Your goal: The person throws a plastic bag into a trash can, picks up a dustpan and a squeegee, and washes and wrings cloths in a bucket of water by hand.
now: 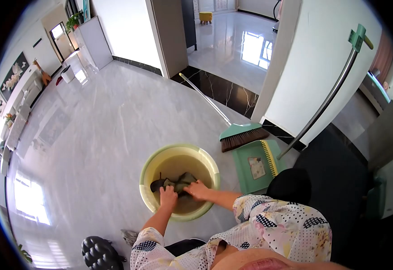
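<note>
A pale yellow-green basin (146, 166) stands on the floor in front of me, with murky brownish water (169, 164) in it. Dark green wet cloth (186, 179) lies bunched in the water. My left hand (168, 197) is at the near side of the basin, its fingers closed on the left part of the cloth. From the right, my right hand (198, 190) reaches over the rim, fingers closed on the cloth's right part. The fingertips of both hands are partly hidden by the cloth.
Right of the basin lie a green broom (241, 130) and a green dustpan (246, 180) with scraps in it, its long handle (329, 101) rising. A black tufted stool (101, 253) is at the lower left, beside a grey rag (129, 236). A doorway opens ahead.
</note>
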Tool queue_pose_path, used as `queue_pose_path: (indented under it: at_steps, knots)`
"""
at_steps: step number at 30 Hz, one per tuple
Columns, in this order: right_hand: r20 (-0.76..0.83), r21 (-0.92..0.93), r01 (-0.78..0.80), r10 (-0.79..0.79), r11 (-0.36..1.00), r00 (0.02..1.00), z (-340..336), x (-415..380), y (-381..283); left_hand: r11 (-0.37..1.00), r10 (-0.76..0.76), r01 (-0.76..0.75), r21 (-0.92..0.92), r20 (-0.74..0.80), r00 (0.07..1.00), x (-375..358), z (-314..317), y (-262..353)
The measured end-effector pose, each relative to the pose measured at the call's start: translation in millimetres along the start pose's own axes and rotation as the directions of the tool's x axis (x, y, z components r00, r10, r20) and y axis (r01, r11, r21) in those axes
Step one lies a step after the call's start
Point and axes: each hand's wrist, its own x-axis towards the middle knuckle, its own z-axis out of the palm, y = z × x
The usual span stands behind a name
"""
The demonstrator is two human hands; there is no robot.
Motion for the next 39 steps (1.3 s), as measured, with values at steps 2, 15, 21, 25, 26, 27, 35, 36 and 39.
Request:
queue_pose_path:
  at_steps: [2, 15, 21, 25, 26, 27, 35, 36, 39]
  knots:
    - [0.165, -0.108, 0.005, 0.013, 0.994, 0.986, 9, 1, -3, 0.990, 0.125, -0.113, -0.088, 0.140, 0.982, -2, 18, 6]
    - [-0.067, 0.725, 0.028, 0.031, 0.688, 0.997, -1, 11, -2, 0.187, -0.315, 0.265, -0.946, 0.198, 0.928, -6, -3, -25]
    - [0.151, 0.469, -0.131, 0.066, 0.873, 0.986, -46, 13, 16, -0.337, -0.211, 0.153, -0.929, 0.232, 0.950, -5, -60, -48]
    - [-0.153, 0.610, -0.027, 0.151, 0.792, 0.977, -92, 9, 17, -0.396, -0.210, 0.106, -0.912, 0.202, 0.957, -5, -83, -65]
    - [-0.234, 0.683, 0.008, 0.209, 0.730, 0.950, -97, 15, 17, -0.433, -0.206, 0.120, -0.893, 0.228, 0.952, -10, -97, -70]
    - [-0.305, 0.747, 0.052, 0.273, 0.662, 0.912, -100, 21, 17, -0.469, -0.201, 0.134, -0.873, 0.254, 0.946, -15, -108, -75]
    - [-0.198, 0.402, -0.090, 0.182, 0.911, 0.963, -26, 34, 2, -0.151, -0.133, 0.214, -0.965, 0.235, 0.963, -26, -21, -50]
    - [-0.082, 0.219, -0.098, 0.119, 0.971, 0.990, -19, 27, -6, -0.065, -0.124, 0.235, -0.970, 0.241, 0.962, -27, 6, -43]
    - [0.091, 0.208, -0.222, 0.207, 0.953, 0.974, 7, 15, -21, 0.112, 0.000, 0.288, -0.951, 0.290, 0.957, -37, 26, -29]
